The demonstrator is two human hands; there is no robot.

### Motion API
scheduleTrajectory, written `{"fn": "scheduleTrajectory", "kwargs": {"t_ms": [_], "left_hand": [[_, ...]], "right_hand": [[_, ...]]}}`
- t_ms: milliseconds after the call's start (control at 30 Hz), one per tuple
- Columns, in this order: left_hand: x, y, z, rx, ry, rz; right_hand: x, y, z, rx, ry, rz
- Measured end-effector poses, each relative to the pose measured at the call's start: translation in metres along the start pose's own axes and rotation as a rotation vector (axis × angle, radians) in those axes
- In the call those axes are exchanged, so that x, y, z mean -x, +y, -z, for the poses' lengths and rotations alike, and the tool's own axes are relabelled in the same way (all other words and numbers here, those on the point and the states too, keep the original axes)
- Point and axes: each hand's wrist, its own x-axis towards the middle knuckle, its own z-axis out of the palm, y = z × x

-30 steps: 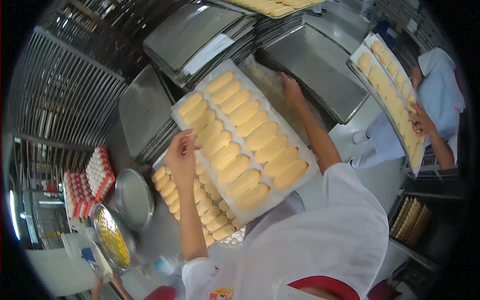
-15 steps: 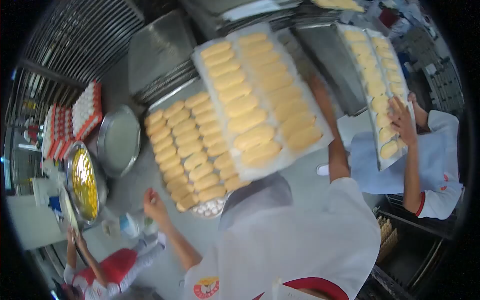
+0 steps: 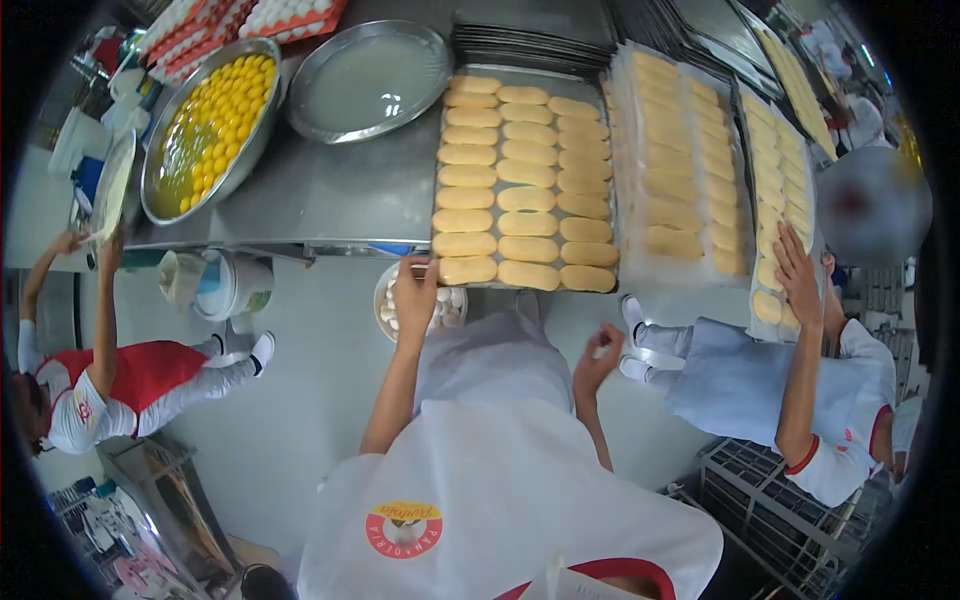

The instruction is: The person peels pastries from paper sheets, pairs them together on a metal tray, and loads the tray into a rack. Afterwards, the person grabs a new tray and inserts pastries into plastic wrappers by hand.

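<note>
A baking tray bearing three columns of oblong golden pieces, like bread rolls, lies at the table's front edge. My left hand is at its near left corner, fingers closed on the rim. My right hand hangs in front of my apron, fingers loosely curled and a little apart, with nothing visible in it. Right of the tray lie paper sheets with two columns of similar flat pieces; they look slightly blurred. Beneath the tray's left corner, a round container of white eggs or shells is partly hidden.
On the steel table stand a bowl of yolks, a basin of clear liquid and egg trays. Stacked metal trays are behind. A co-worker's hand touches a right-hand tray; another person works at left.
The paper sheet of rolls, held up by my right hand before, now lies right of the tray. My right hand has let go; my left hand has come to the tray corner. The view has turned.
</note>
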Motion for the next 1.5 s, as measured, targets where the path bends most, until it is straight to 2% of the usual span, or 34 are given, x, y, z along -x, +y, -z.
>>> {"fn": "scheduleTrajectory", "kwargs": {"t_ms": [33,100,133,200,267,300,333,400,433,467,500,533,600,633,667,733,767,800,833,867,900,1000,1100,1133,1200,1233,1300,1333,1367,1400,1467,1500], "left_hand": [[0.000,-0.002,0.003,0.131,-0.096,0.150],[-0.001,-0.011,0.006,0.178,-0.065,0.077],[-0.002,-0.012,0.008,0.220,-0.038,0.004],[-0.008,-0.006,0.003,0.145,-0.024,0.003],[-0.007,-0.013,0.010,0.019,0.175,-0.220],[-0.007,-0.015,0.013,0.036,0.147,-0.252],[-0.007,-0.018,0.017,0.070,0.147,-0.235],[-0.007,-0.028,0.020,0.114,0.138,-0.219],[-0.007,-0.034,0.020,0.104,-0.025,-0.151],[-0.008,-0.037,0.020,0.093,-0.179,-0.084],[0.001,-0.022,0.024,-0.001,-0.192,-0.083],[0.004,-0.022,0.017,0.003,-0.188,-0.087],[0.008,-0.034,0.009,0.119,-0.219,-0.059],[0.007,-0.041,0.006,0.170,-0.260,0.023],[0.008,-0.044,0.005,0.168,-0.280,0.017],[0.013,-0.050,0.001,0.269,-0.134,0.032],[0.018,-0.047,0.002,0.260,-0.063,0.084],[0.021,-0.045,0.004,0.257,-0.102,0.074],[0.023,-0.043,0.008,0.164,-0.010,-0.012],[0.024,-0.038,0.009,0.075,0.088,-0.101],[0.027,-0.027,0.008,0.076,0.063,-0.109],[0.037,0.018,-0.002,0.170,0.060,-0.192],[0.043,0.089,-0.037,0.142,-0.248,-0.383],[0.045,0.111,-0.053,0.181,-0.311,-0.474],[0.047,0.140,-0.087,0.202,-0.420,-0.503],[0.049,0.154,-0.102,0.206,-0.421,-0.501],[0.050,0.182,-0.122,0.246,-0.468,-0.602],[0.051,0.194,-0.131,0.243,-0.467,-0.608],[0.053,0.203,-0.139,0.234,-0.542,-0.562],[0.054,0.210,-0.146,0.220,-0.618,-0.511],[0.050,0.220,-0.166,0.109,-0.646,-0.513],[0.047,0.222,-0.179,-0.011,-0.577,-0.677]], "right_hand": [[0.000,-0.017,-0.011,0.066,-0.138,0.228],[-0.007,-0.075,-0.038,0.137,-0.344,0.582],[-0.014,-0.099,-0.049,0.140,-0.332,0.594],[-0.040,-0.111,-0.070,0.156,-0.484,0.755],[-0.051,-0.112,-0.071,0.153,-0.450,0.705],[-0.055,-0.111,-0.068,0.139,-0.441,0.655],[-0.058,-0.107,-0.066,0.156,-0.404,0.660],[-0.051,-0.094,-0.059,0.094,-0.331,0.521],[-0.045,-0.091,-0.053,0.100,-0.321,0.526],[-0.037,-0.087,-0.046,0.033,-0.317,0.313],[-0.030,-0.083,-0.041,-0.035,-0.316,0.099],[-0.025,-0.074,-0.036,-0.037,-0.316,0.107],[-0.012,-0.058,-0.027,-0.024,-0.272,-0.042],[-0.010,-0.054,-0.022,-0.022,-0.260,-0.047],[-0.009,-0.052,-0.016,0.009,-0.276,-0.063],[-0.003,-0.051,-0.002,0.052,-0.252,-0.103],[-0.006,-0.055,0.002,0.067,-0.232,-0.050],[-0.012,-0.059,0.006,0.084,-0.214,0.004],[-0.020,-0.065,0.013,0.095,-0.181,-0.011],[-0.031,-0.073,0.020,0.123,-0.142,0.139],[-0.045,-0.082,0.026,0.152,-0.110,0.290],[-0.109,-0.106,0.045,0.246,-0.003,0.514],[-0.173,-0.117,0.073,0.453,-0.036,0.721],[-0.187,-0.119,0.082,0.455,-0.026,0.723],[-0.212,-0.120,0.100,0.559,-0.095,0.741],[-0.224,-0.118,0.110,0.620,-0.137,0.665],[-0.241,-0.110,0.124,0.669,-0.170,0.653],[-0.250,-0.105,0.130,0.716,-0.205,0.637],[-0.255,-0.103,0.134,0.691,-0.343,0.553],[-0.259,-0.099,0.134,0.683,-0.343,0.545],[-0.265,-0.096,0.134,0.704,-0.514,0.551],[-0.268,-0.093,0.134,0.701,-0.510,0.547]]}}
